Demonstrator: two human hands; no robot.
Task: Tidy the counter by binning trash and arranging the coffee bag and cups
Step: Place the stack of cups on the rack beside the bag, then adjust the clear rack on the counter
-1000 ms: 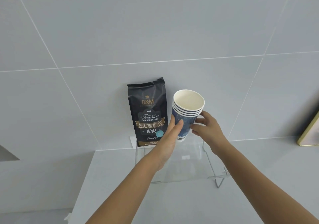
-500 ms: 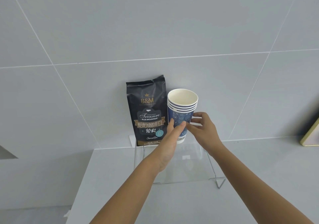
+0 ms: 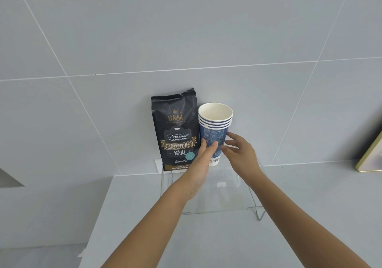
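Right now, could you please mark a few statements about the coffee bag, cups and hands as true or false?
1. The coffee bag stands upright against the tiled wall. True.
2. The stack of cups lies on its side. False: it is upright, mouth up.
3. The cups sit right of the bag. True.
4. Only one hand is at the cups. False: the left hand and right hand flank them.
5. The cups are red. False: blue patterned, white inside.

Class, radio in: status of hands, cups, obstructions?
Left hand touching cup stack; right hand open, just off it. Stack upright on clear stand, beside coffee bag. Nothing obstructing.
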